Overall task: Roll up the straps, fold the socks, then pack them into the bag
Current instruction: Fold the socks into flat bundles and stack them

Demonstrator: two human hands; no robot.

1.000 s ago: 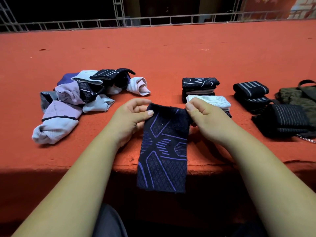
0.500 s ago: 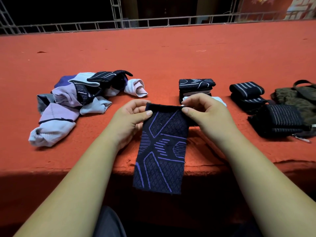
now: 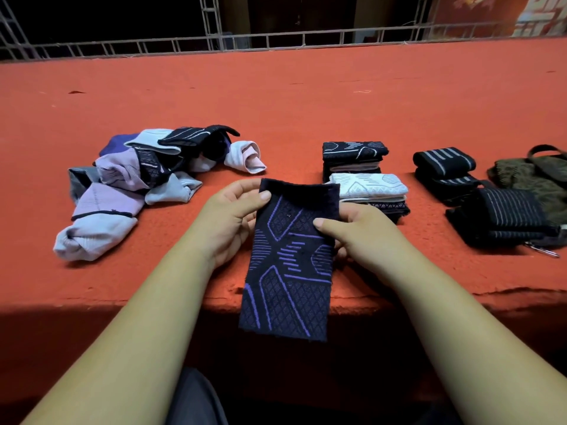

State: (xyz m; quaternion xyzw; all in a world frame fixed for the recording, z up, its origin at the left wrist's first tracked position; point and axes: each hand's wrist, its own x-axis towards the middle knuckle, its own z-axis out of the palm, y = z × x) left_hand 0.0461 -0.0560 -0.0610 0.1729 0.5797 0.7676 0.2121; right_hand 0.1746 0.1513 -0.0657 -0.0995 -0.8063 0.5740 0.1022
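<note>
- An orange-red carpeted bench fills the view, with a metal railing along its far edge and darkness behind.
- On the bench lie a loose sock heap at left, folded socks in the centre, and rolled straps and an olive bag at right.
- The left grip pinches the top corner of the purple-patterned sock.
- The right grip pinches its right edge lower down, thumb in front.
- The sock hangs over the bench's near edge.

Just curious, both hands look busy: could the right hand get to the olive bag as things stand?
Probably not freely: the right hand holds the navy sock, and the rolled straps lie between it and the olive bag.
</note>
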